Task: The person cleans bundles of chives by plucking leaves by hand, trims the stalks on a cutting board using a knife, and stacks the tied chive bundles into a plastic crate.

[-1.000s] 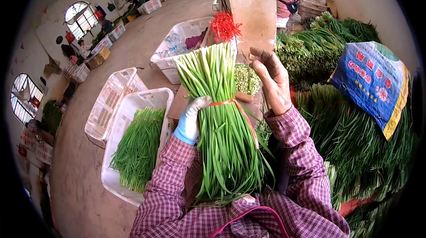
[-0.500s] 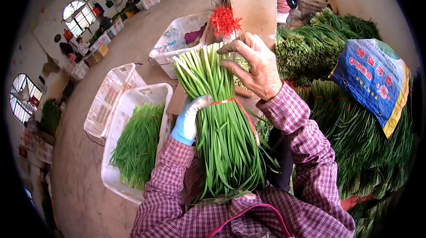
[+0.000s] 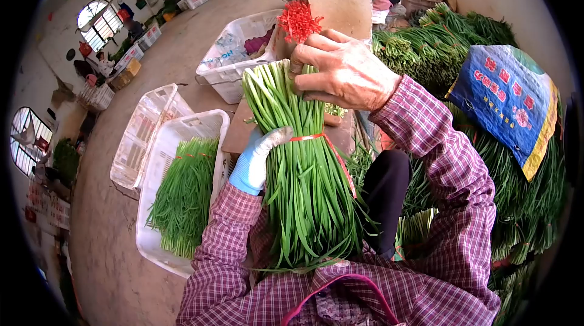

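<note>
A thick bundle of long green stalks [image 3: 310, 186], bound by a red band [image 3: 306, 137], stands upright before my chest, pale ends up. My left hand [image 3: 264, 152], in a white and blue glove, is wrapped round its left side at the band. My bare right hand [image 3: 344, 70] is at the pale tops, its fingers curled over their right side; whether a stalk is pinched between the fingertips is hidden. Just above hangs a cluster of red ties [image 3: 299, 20].
To the left, a white crate [image 3: 224, 120] holds another green bundle, beside an empty-looking crate [image 3: 131, 137]. Ahead is a crate with plastic bottles [image 3: 201, 70]. Stacked greens [image 3: 420, 58] and a blue sack [image 3: 496, 98] lie right. People sit along the far wall.
My right hand has moved left from beside the bundle onto its pale tops, and its fingers have curled in. My left hand keeps its hold. The view has shifted slightly.
</note>
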Tool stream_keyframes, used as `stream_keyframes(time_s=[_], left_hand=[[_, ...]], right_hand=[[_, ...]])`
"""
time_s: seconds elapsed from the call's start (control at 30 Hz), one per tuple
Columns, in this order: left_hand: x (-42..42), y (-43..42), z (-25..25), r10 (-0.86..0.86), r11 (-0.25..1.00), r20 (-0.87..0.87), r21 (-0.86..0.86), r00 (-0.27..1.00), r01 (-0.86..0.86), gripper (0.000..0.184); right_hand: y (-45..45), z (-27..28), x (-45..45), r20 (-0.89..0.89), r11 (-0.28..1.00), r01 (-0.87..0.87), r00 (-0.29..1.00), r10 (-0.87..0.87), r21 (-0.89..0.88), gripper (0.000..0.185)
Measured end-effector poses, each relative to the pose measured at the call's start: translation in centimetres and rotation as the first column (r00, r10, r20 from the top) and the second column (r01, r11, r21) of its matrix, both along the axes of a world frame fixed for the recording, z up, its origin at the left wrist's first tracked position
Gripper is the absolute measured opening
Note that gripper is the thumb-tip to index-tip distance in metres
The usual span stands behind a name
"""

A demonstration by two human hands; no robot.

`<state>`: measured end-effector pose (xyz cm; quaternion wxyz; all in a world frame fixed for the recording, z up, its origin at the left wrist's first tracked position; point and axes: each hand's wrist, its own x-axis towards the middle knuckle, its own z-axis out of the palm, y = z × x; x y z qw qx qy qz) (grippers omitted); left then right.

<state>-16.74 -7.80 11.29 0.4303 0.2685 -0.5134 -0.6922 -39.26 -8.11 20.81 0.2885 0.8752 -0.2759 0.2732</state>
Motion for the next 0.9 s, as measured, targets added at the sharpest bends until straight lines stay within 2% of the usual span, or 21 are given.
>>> stream_keyframes(time_s=[0.07, 0.2, 0.27, 0.33, 0.37, 0.53, 0.6, 0.67, 0.8, 0.83, 0.9], left_hand=[[-0.1, 0.0, 0.0, 0.004, 1.000, 0.010, 0.001, 1.000, -0.004, 0.055], [0.1, -0.4, -0.7, 0.025, 0.999, -0.017, 0.025, 1.000, -0.025, 0.055], [0.3, -0.5, -0.7, -0.014, 0.997, -0.019, 0.082, 1.000, 0.016, 0.054], [0.4, -0.6, -0.8, -0.015, 0.997, -0.015, 0.072, 1.000, 0.016, 0.053], [0.4, -0.6, -0.9, -0.015, 0.998, -0.012, 0.062, 1.000, 0.016, 0.052], [0.9, -1.1, -1.7, -0.062, 0.991, -0.031, 0.121, 0.998, 0.065, 0.051], [0.9, -1.0, -1.7, -0.079, 0.988, -0.053, 0.127, 0.995, 0.085, 0.051], [0.6, -0.4, -0.7, -0.089, 0.990, 0.000, 0.106, 0.996, 0.089, 0.051], [0.8, 0.0, -0.6, -0.098, 0.994, 0.058, 0.052, 0.994, 0.095, 0.050], [1.1, -0.4, -1.4, -0.059, 0.997, 0.074, 0.063, 0.995, 0.055, 0.049], [1.8, -0.9, -2.7, -0.014, 0.989, 0.047, 0.146, 0.999, 0.007, 0.047]], right_hand=[[-0.4, -0.4, -0.1, -0.039, 0.999, -0.024, 0.999, 0.023, -0.022, 0.016], [-0.5, -1.0, -0.4, -0.136, 0.988, 0.036, 0.989, -0.056, -0.151, 0.013], [-0.9, -1.8, -0.4, -0.122, 0.983, 0.029, 0.991, -0.052, -0.184, 0.015], [-0.9, -2.2, -0.2, -0.126, 0.971, 0.042, 0.989, -0.074, -0.236, 0.014], [-0.8, -2.3, -0.1, -0.120, 0.975, 0.040, 0.991, -0.067, -0.219, 0.023], [-1.4, -2.5, 0.4, -0.056, 0.961, 0.048, 0.996, -0.066, -0.271, 0.025], [-1.5, -2.6, 0.5, 0.041, 0.964, 0.096, 0.995, -0.089, -0.250, 0.024], [-2.4, -2.5, 0.4, 0.170, 0.964, 0.095, 0.984, -0.054, -0.248, 0.024], [-4.9, -1.3, -1.7, 0.442, 0.931, 0.312, 0.874, -0.203, -0.189, 0.018], [-5.4, -0.6, -3.1, 0.478, 0.900, 0.366, 0.850, -0.220, -0.237, 0.017], [-6.1, 0.3, -7.0, 0.563, 0.820, 0.546, 0.737, -0.375, -0.168, 0.012]])
